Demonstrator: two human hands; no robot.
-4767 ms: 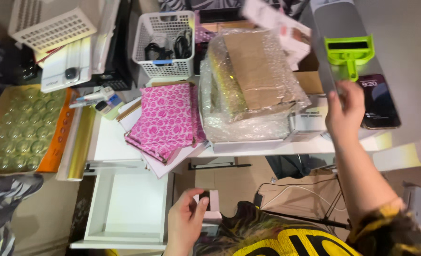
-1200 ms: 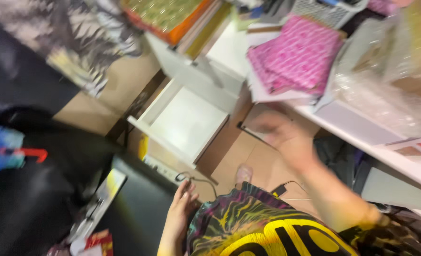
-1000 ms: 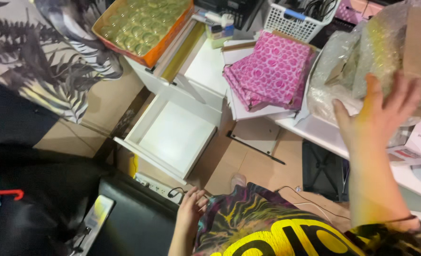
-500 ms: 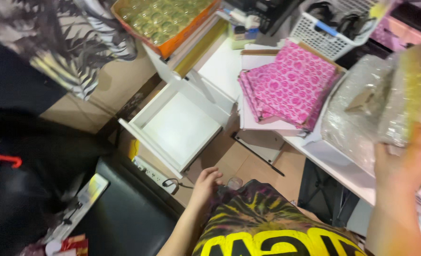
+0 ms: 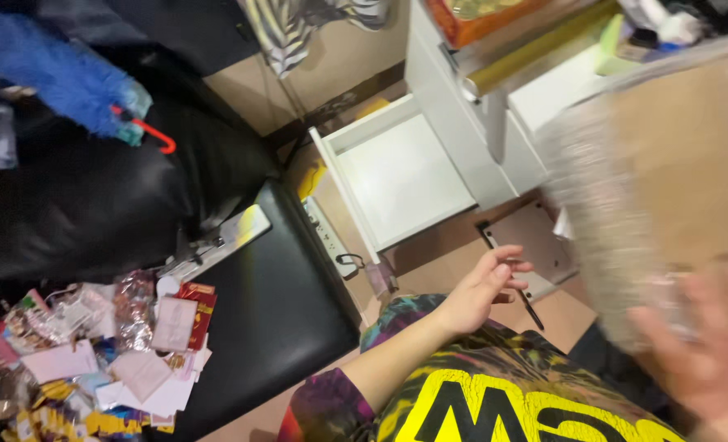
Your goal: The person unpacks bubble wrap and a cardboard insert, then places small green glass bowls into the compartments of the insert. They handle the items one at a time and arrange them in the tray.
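My right hand, blurred at the lower right, presses with spread fingers against a big bundle of brown cardboard wrapped in clear plastic. The bundle is held up close to the camera and hides most of the white desk. My left hand hovers empty above my lap, fingers loosely apart. It is in front of the open white drawer, which has nothing in it.
A black padded seat stands left of my knees, with a heap of packets and cards on its left end. A blue feather duster lies on a black couch. A power strip sits below the drawer. An orange tray tops the desk.
The view has swung left and down. The wrapped bundle has come off the desk toward the camera with my right hand on it. My left hand has risen from my lap and opened.
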